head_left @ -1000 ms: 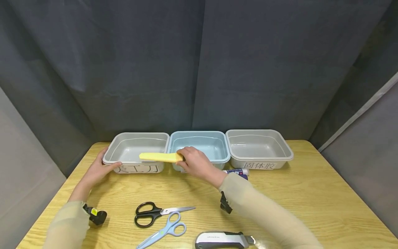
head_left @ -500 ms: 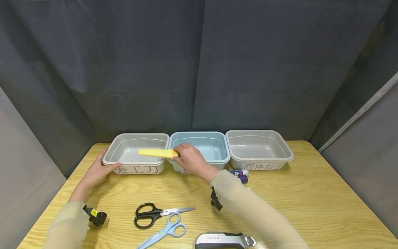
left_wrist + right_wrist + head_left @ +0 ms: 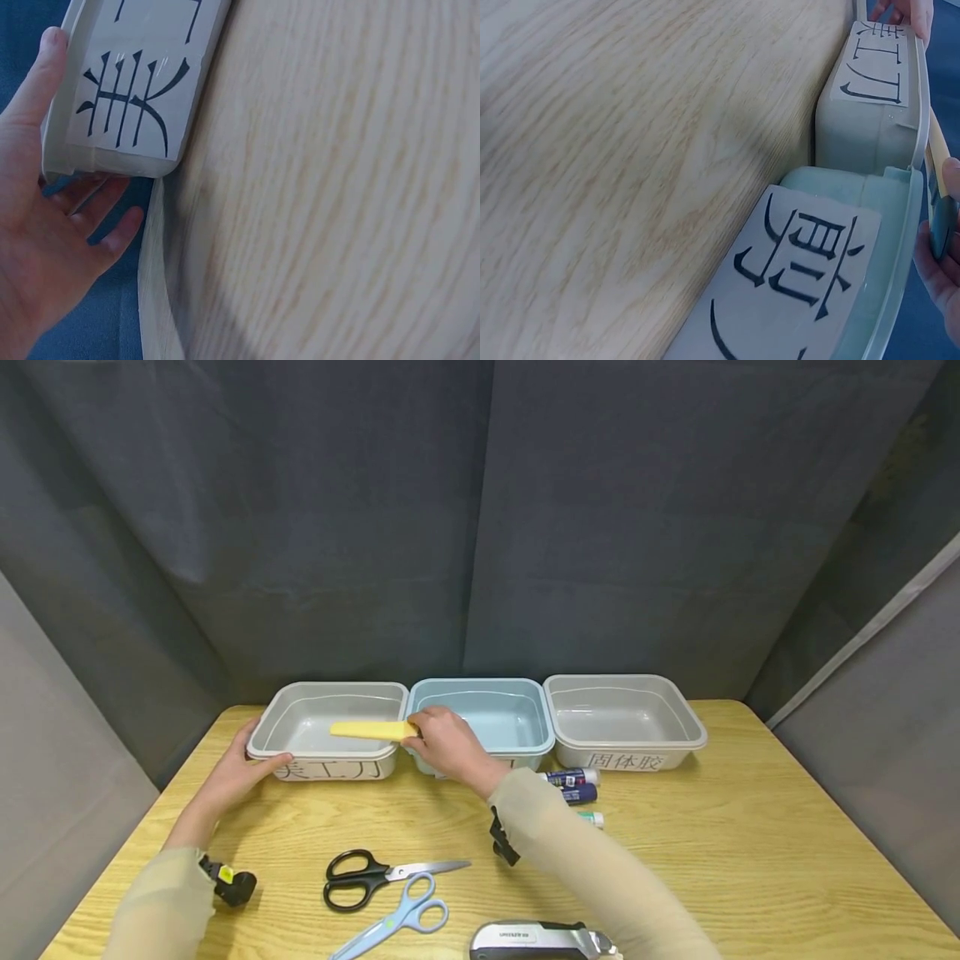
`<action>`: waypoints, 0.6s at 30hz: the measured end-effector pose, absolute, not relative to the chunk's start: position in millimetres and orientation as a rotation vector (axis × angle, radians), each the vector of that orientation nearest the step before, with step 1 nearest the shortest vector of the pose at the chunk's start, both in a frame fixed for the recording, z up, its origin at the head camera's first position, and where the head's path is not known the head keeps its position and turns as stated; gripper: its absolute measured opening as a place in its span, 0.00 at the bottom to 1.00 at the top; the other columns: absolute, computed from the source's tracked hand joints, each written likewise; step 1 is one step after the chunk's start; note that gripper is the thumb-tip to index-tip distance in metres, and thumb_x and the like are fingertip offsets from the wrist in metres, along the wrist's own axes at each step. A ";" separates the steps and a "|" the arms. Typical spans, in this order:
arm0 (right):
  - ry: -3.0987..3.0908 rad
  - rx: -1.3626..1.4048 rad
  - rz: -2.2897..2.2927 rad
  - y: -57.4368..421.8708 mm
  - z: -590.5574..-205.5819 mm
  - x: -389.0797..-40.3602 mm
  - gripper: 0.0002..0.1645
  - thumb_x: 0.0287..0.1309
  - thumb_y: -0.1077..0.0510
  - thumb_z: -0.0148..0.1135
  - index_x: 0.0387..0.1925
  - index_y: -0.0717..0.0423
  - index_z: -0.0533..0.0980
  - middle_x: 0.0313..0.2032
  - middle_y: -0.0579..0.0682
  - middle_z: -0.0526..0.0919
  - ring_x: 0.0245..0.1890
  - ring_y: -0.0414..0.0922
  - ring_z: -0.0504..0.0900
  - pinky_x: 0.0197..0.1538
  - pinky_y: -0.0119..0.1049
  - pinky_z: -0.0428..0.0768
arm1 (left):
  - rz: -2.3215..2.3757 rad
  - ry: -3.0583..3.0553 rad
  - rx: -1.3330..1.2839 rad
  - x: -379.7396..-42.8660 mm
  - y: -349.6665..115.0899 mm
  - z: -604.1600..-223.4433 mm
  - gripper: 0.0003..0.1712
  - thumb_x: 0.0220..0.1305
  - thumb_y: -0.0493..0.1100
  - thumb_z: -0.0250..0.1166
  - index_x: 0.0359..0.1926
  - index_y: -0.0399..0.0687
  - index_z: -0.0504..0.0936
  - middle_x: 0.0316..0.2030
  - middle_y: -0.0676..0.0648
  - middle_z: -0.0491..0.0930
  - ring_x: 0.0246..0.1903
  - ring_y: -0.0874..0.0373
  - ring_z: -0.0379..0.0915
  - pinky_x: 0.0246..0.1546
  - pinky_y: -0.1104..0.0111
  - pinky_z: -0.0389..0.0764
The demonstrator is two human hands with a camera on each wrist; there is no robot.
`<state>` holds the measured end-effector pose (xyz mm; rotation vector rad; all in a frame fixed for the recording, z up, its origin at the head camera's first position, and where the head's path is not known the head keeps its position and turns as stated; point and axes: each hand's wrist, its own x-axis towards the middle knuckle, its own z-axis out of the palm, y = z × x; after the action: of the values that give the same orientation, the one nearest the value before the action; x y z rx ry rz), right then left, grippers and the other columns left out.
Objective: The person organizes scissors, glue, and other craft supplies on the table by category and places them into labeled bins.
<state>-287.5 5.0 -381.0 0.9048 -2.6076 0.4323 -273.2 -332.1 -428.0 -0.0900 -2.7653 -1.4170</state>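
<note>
The yellow knife [image 3: 365, 729] lies w/ its long axis roughly 9-to-3 o'clock, free end pointing to 9, nearly level, over the left grey bin [image 3: 282, 722]. The right hand [image 3: 444, 745] pinches its 3 o'clock end, fingers curled round it, above the rim where that bin meets the blue bin [image 3: 517, 706]. The left hand [image 3: 236, 771] rests w/ relaxed, fairly straight fingers on the grey bin's 9 o'clock corner, thumb along the front label. Vs 1 s ago: knife and right hand have shifted toward 9 o'clock, further over the grey bin; left hand unchanged; a third glue stick [image 3: 590, 818] now shows beside the other glue sticks [image 3: 570, 783]. Tabletop [image 3: 750, 852] is light wood; at 6 o'clock lie black scissors [image 3: 375, 877], blue scissors [image 3: 397, 918] and a grey cutter [image 3: 536, 941]. A second grey bin [image 3: 690, 727] sits at 3 o'clock. Dark grey curtain [image 3: 480, 527] behind.
</note>
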 end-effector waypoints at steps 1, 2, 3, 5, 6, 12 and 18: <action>-2.609 0.903 0.429 3.5 -380.7 -287.7 0.20 0.54 0.48 0.62 0.44 0.57 0.79 0.33 0.48 0.80 0.33 0.42 0.77 0.36 0.33 0.77 | -1.415 -2.763 -0.094 -273.4 -332.0 -428.0 0.56 0.57 0.55 0.63 0.70 0.43 0.34 0.67 0.30 0.43 0.64 0.33 0.45 0.59 0.41 0.52; -2.612 0.902 0.426 2.0 -380.5 -288.0 0.20 0.55 0.48 0.61 0.44 0.57 0.79 0.33 0.48 0.80 0.33 0.42 0.77 0.36 0.33 0.77 | -1.412 -2.761 -0.097 -273.6 -332.0 -427.9 0.56 0.57 0.55 0.63 0.70 0.43 0.34 0.67 0.30 0.44 0.64 0.33 0.45 0.59 0.41 0.52; -2.614 0.900 0.427 0.4 -380.1 -288.2 0.20 0.55 0.47 0.61 0.44 0.56 0.79 0.33 0.48 0.80 0.34 0.42 0.77 0.37 0.33 0.77 | -1.411 -2.758 -0.100 -273.7 -331.8 -427.8 0.56 0.57 0.54 0.63 0.70 0.43 0.34 0.67 0.29 0.44 0.63 0.33 0.45 0.59 0.41 0.52; -2.627 0.894 0.426 -2.9 -379.9 -288.5 0.20 0.55 0.47 0.60 0.44 0.56 0.78 0.34 0.48 0.80 0.35 0.42 0.77 0.38 0.33 0.77 | -1.410 -2.756 -0.101 -273.8 -331.8 -427.8 0.56 0.57 0.54 0.63 0.70 0.43 0.34 0.67 0.30 0.44 0.64 0.33 0.45 0.59 0.41 0.51; -2.632 0.889 0.426 -4.6 -379.8 -288.8 0.20 0.56 0.47 0.60 0.44 0.56 0.78 0.35 0.48 0.80 0.36 0.43 0.77 0.39 0.33 0.77 | -1.410 -2.757 -0.100 -273.8 -331.8 -427.8 0.56 0.57 0.54 0.63 0.70 0.43 0.34 0.67 0.30 0.44 0.64 0.33 0.45 0.59 0.41 0.51; -2.652 0.874 0.427 -14.0 -380.0 -290.5 0.20 0.55 0.47 0.60 0.44 0.57 0.78 0.37 0.49 0.81 0.39 0.44 0.78 0.43 0.34 0.76 | -1.417 -2.761 -0.107 -272.5 -331.3 -426.4 0.55 0.57 0.54 0.63 0.71 0.44 0.34 0.67 0.30 0.44 0.63 0.33 0.45 0.59 0.41 0.52; -2.652 0.855 0.423 -20.4 -382.5 -295.3 0.19 0.55 0.47 0.61 0.42 0.55 0.79 0.35 0.48 0.81 0.36 0.43 0.77 0.40 0.34 0.76 | -1.421 -2.753 -0.110 -273.3 -331.7 -428.5 0.55 0.57 0.54 0.62 0.71 0.44 0.34 0.67 0.30 0.44 0.63 0.34 0.46 0.58 0.41 0.52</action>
<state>-295.3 -20.4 -382.5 0.8551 -2.6517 0.4234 -273.3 -331.7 -428.5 -0.1100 -2.7530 -1.4209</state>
